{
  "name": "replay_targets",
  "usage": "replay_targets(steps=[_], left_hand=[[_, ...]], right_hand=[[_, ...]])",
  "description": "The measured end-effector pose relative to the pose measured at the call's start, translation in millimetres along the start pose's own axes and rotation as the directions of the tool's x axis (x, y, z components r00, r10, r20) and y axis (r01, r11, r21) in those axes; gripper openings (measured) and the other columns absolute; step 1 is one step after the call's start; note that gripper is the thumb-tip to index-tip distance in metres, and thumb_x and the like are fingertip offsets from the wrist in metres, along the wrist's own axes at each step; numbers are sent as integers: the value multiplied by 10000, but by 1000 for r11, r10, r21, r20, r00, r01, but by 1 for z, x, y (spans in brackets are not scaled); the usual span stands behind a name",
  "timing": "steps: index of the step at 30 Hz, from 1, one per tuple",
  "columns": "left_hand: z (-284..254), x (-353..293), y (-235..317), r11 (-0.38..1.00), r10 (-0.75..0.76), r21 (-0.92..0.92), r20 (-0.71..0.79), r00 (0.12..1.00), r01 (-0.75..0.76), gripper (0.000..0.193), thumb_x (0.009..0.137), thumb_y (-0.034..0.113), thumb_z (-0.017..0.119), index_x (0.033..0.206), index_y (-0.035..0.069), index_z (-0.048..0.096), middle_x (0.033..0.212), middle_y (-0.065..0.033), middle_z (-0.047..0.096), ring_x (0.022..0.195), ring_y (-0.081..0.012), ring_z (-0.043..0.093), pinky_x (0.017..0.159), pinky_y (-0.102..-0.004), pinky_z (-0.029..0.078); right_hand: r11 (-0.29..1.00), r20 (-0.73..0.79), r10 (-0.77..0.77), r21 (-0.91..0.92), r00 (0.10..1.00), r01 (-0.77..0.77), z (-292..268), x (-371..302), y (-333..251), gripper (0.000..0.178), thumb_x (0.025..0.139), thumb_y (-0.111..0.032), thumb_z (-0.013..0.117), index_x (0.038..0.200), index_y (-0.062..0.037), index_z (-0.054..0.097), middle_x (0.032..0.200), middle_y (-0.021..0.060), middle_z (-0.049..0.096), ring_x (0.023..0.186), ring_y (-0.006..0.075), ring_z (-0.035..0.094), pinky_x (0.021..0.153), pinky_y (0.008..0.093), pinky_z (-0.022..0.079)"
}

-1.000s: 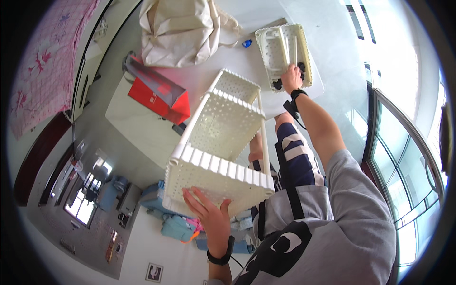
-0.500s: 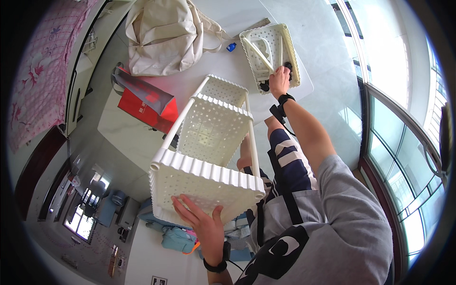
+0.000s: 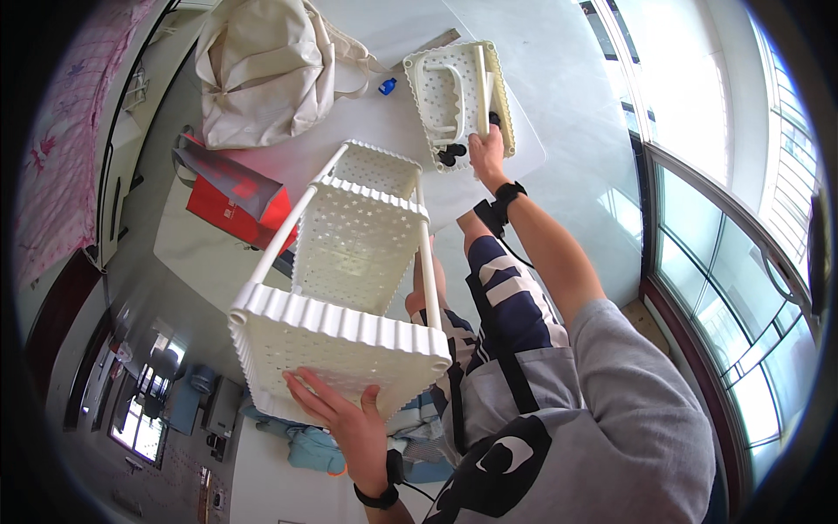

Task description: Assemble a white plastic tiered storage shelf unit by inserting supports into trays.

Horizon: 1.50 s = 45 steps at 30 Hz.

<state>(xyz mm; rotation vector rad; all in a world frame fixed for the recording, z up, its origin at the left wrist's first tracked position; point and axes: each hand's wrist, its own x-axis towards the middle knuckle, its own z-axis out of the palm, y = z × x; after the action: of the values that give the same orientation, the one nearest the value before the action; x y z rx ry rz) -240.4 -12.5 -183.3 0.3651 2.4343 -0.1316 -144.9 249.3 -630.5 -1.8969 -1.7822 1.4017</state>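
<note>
A white plastic tiered shelf point(image 3: 336, 349) with star-shaped holes and tube posts leans in front of me. My left hand point(image 3: 345, 419), fingers stretched out, rests flat against its nearest tier. At the far right, my right hand point(image 3: 487, 155) reaches into a loose white shelf tray point(image 3: 428, 65), its fingers closed around the near end of a white tube point(image 3: 481, 83). Inside the tray lie a white loop-shaped piece point(image 3: 458, 105) and several black casters point(image 3: 451, 155). The fingertips of my right hand are partly hidden.
A cream backpack point(image 3: 266, 79) and a small blue object point(image 3: 387, 86) lie on the white table point(image 3: 367, 118). Left of the shelf is a red and grey paper bag point(image 3: 231, 196). Folded clothes point(image 3: 316, 450) are behind the near tier. Glass doors point(image 3: 707, 253) stand at the right.
In the tray, the tube by my right hand has swung from slanted to nearly straight, beside another. My left hand keeps its place on the shelf. The whole view has shifted a little.
</note>
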Motion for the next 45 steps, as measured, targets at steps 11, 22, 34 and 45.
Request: replay_targets(steps=[11, 22, 34, 45], left_hand=[[8, -5, -6, 992, 66, 112, -88, 994, -56, 942, 858, 429, 602, 1481, -19, 57, 1540, -227, 2, 1409, -440, 72, 1111, -521, 238], [15, -46, -26, 942, 318, -39, -208, 925, -332, 683, 910, 336, 602, 1439, 41, 289, 1504, -200, 214, 1364, -411, 263, 1085, -477, 293], [63, -134, -106, 761, 616, 477, -319, 721, -440, 461, 790, 192, 717, 1174, 25, 527, 1351, -132, 424, 1253, -362, 393, 1049, -442, 332], [92, -157, -202, 743, 649, 137, -389, 654, -656, 183, 753, 101, 717, 881, 56, 594, 1002, -84, 530, 1023, -287, 502, 895, -422, 420]], right_hand=[[860, 15, 339, 401, 941, -316, -99, -46, 44, 170, 972, -213, 443, 1061, -88, 372, 839, 76, 529, 534, 174, 562, 420, 303, 468], [952, -91, 305, 64, 948, -300, -64, -122, 100, 239, 842, -55, 461, 1072, -11, 508, 795, 111, 560, 644, 172, 525, 572, 326, 446], [849, 122, 275, 435, 954, -300, -195, -254, 224, 341, 854, -73, 473, 1193, -77, 441, 647, 49, 512, 461, 179, 504, 373, 333, 402], [829, 11, 556, 65, 831, -556, -367, -453, 331, 207, 870, -132, 458, 1066, -66, 455, 630, 103, 524, 424, 213, 486, 332, 360, 384]])
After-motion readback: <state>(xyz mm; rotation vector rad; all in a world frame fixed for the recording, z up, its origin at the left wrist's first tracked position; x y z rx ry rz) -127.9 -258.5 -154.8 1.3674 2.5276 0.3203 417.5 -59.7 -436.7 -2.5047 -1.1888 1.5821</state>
